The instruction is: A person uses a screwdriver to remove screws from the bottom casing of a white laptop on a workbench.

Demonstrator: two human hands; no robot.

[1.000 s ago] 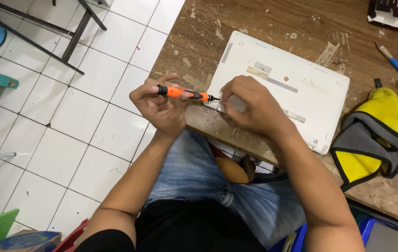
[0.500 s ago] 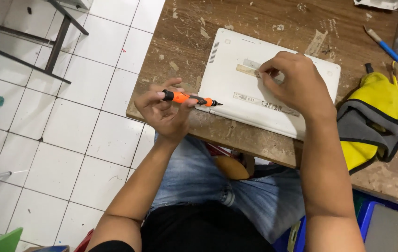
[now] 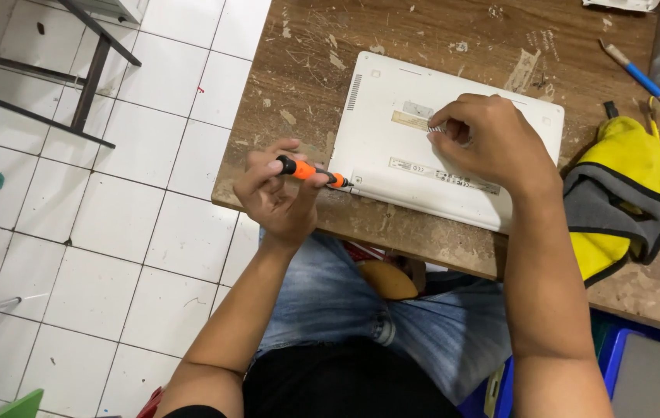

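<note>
An orange screwdriver [image 3: 310,171] is gripped in the left hand [image 3: 277,197], its tip at the near corner of an upturned white laptop [image 3: 454,143] on the worn wooden table [image 3: 299,70]; something tiny, apparently a screw, is pinched by the right hand [image 3: 492,143]. A steady tip on the corner screw is judged needed.

Bench [image 3: 423,23]: bare brown wood, matt, rough and scratched, with pale scuffs and flaking patches. White laptop [image 3: 392,128] lying underside up on the bench: smooth matt plastic shell carrying paper-like labels. Screwdriver [image 3: 310,172] at the laptop's near corner: orange and black plastic handle with slight sheen. Cloth [image 3: 624,201] right of the laptop: soft yellow and grey fabric. Floor [image 3: 113,232] left of the bench: glossy white tiles.
</note>
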